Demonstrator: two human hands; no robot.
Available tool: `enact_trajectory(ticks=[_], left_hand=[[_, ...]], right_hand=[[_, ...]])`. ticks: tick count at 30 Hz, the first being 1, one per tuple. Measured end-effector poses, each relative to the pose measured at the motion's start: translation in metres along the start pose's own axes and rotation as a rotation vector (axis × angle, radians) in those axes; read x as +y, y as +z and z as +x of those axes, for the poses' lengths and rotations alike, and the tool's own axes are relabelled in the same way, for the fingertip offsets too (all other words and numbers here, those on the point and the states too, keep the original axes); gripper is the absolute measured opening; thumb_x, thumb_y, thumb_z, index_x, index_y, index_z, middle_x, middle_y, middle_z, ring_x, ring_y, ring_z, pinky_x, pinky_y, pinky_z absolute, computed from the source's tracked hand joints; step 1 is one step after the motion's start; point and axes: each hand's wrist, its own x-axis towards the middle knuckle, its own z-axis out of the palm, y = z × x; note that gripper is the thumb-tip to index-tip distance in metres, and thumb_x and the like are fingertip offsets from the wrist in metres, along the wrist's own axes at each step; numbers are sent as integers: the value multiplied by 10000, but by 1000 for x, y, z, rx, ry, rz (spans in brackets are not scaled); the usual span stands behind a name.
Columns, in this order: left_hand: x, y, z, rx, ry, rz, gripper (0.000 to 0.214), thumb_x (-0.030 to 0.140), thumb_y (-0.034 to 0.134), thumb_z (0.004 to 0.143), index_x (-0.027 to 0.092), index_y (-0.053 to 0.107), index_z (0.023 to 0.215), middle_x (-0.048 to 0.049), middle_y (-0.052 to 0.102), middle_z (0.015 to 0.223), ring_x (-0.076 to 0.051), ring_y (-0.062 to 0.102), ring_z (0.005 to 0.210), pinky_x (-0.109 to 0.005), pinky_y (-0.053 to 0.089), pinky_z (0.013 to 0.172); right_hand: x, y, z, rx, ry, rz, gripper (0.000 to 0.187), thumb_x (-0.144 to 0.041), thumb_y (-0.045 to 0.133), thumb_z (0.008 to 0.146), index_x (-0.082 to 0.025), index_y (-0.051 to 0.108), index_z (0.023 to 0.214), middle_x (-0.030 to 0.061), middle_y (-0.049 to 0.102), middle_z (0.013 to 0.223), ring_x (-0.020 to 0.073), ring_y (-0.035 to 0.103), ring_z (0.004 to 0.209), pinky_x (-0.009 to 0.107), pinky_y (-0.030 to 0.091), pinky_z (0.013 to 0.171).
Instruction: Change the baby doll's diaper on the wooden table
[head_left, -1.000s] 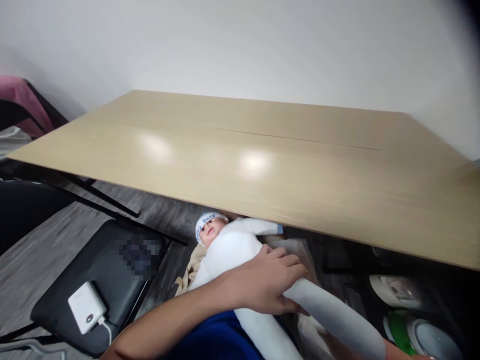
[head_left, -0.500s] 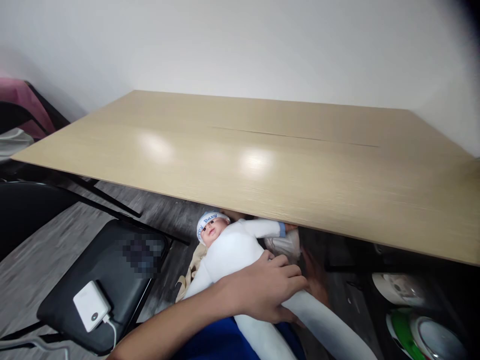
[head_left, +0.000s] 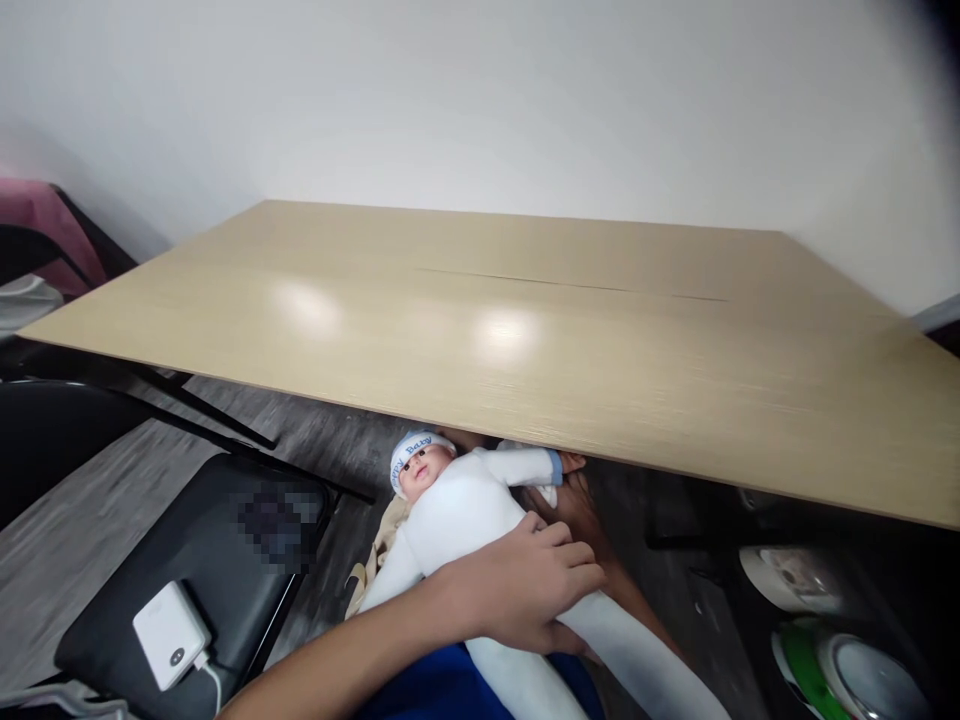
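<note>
A baby doll (head_left: 465, 500) lies on its back across blue cloth on my lap, in white clothes with blue cuffs and a lettered cap. My left hand (head_left: 536, 580) crosses over its hip and grips the top of one leg, fingers curled and thumb underneath. Beyond the doll, a bare forearm (head_left: 630, 590), apparently my right one, reaches up toward the table's underside. Its hand is hidden near the doll's cuffed arm and the table edge. A small piece of whitish material (head_left: 551, 495) shows there; its kind is unclear.
A wooden table (head_left: 600, 370) spans the view, its near edge just above the doll. At left, a black chair (head_left: 217, 560) bears a white power bank (head_left: 172, 635) with a cable. Lower right, round containers (head_left: 847, 670) stand on something dark. Beige cloth (head_left: 375, 550) lies beside the doll.
The whitish, see-through material beside the doll's arm has moved mostly out of sight under the table edge, and the forearm there has shifted inward. My left hand keeps its hold on the doll.
</note>
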Motion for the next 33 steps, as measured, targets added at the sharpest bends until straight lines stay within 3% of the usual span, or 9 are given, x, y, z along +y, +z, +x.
enact_trajectory(ticks=[6,10,14,16,20,25,28,31,33], left_hand=[[6,14,-8,29,54,64,507,526,715,1000,174,608,1349,-34,751,1262,-273,596,1117,-443,401,953],[9,24,-11,49,88,45,490,579,643,1039,187,619,1331,-45,760,1276,-288,603,1176,-449,371,993],[10,25,-14,38,112,34,410,500,642,1050,202,627,1332,-47,770,1249,-268,626,1160,-446,360,1036],[12,24,-16,49,125,27,412,491,652,1046,205,621,1341,-41,768,1240,-258,631,1174,-434,367,1061],[15,35,-22,117,98,61,410,451,661,1057,203,598,1376,-36,763,1282,-241,639,1208,-422,352,1189],[11,58,-59,373,30,28,311,327,516,1143,269,581,1441,-38,781,1297,-223,639,1311,-402,366,1265],[6,73,-112,617,-71,-125,191,434,560,1101,314,651,1220,-40,781,1059,-235,727,1066,-387,569,1017],[4,89,-169,1062,-572,-58,84,309,630,1024,290,560,1068,-57,677,1012,-259,697,949,-421,597,849],[6,96,-191,1190,-821,-85,263,363,729,943,285,482,986,-56,625,1036,-281,676,948,-474,614,851]], right_hand=[[8,-10,-42,157,155,-120,804,-597,523,1053,-33,394,1611,366,513,1581,522,455,1523,640,391,1242],[-6,-32,-67,332,65,-123,909,-619,567,1033,-93,254,1706,308,484,1628,498,478,1494,691,429,1204],[-33,-50,-47,109,-212,-37,631,-295,525,1073,-281,376,1686,130,554,1636,324,488,1534,549,398,1274],[-45,-53,-23,-66,-292,-32,620,-200,511,1035,-275,459,1648,120,604,1591,309,530,1493,542,388,1276],[-68,-54,22,-295,-238,-25,508,-147,613,934,-202,648,1438,140,699,1400,321,599,1346,497,472,1178],[-98,-61,36,-426,-328,-1,159,-180,635,960,-208,669,1113,94,704,1240,282,612,1246,379,525,1013],[-112,-70,32,-444,-345,19,172,-212,627,986,-226,634,1157,75,685,1266,252,666,1133,341,520,916],[-123,-82,28,-485,-339,65,124,-230,610,991,-240,621,1114,51,717,1174,228,701,1003,311,490,812],[-128,-91,23,-474,-355,109,85,-214,596,975,-238,618,1054,43,740,1087,228,705,975,307,473,793]])
